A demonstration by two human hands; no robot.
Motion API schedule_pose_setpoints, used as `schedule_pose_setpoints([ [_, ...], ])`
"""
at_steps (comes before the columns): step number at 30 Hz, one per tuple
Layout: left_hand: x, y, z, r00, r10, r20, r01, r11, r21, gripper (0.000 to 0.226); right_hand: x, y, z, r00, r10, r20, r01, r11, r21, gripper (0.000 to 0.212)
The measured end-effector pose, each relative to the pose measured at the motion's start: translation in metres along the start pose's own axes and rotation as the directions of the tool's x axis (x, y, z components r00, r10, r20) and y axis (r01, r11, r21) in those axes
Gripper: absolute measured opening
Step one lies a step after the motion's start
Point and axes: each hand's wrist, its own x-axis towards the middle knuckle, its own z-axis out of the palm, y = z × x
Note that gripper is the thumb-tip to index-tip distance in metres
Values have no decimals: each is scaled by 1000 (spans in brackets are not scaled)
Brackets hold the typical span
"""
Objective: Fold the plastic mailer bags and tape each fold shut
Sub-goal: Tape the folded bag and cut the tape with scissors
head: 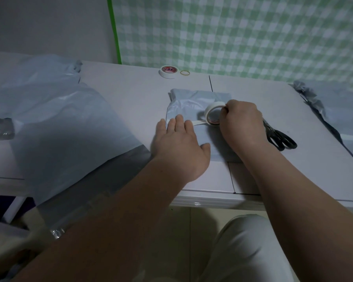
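A pale bench (130,92) fills the middle of the view. Black-handled scissors (281,139) lie flat on it toward 3 o'clock, handles pointing to 4 o'clock. A yellow rubber band (185,73) lies near the far edge at 12 o'clock. Behind, from 12 to 2 o'clock, hangs a green-and-white checked cloth (243,33), with a green strip (114,29) along its 9 o'clock edge beside a grey wall (49,23).

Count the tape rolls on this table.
2. Far roll beside the rubber band; near roll on the folded mailer, in the right hand. Loose bags could hide more.
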Motion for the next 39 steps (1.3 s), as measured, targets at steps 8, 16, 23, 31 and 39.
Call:
schedule_pose_setpoints([
  [8,1,0,-3,1000,8,15,-9,1000,20,69,-3,-2,0,1000,-25,2,25,995,-97,15],
  [16,2,3,-5,999,16,28,-17,999,38,62,-8,-11,2,990,-139,-14,133,969,-207,19],
  [23,1,7,-3,1000,-6,-4,6,998,67,64,-12,4,9,994,-62,-85,72,991,112,44],
  [31,3,3,-6,999,-32,0,32,996,84,62,-13,11,17,998,-43,-51,54,971,234,40],
  [39,6,11,-16,998,52,-30,-51,999,18,65,-12,14,24,996,-39,-76,59,958,280,38],
])
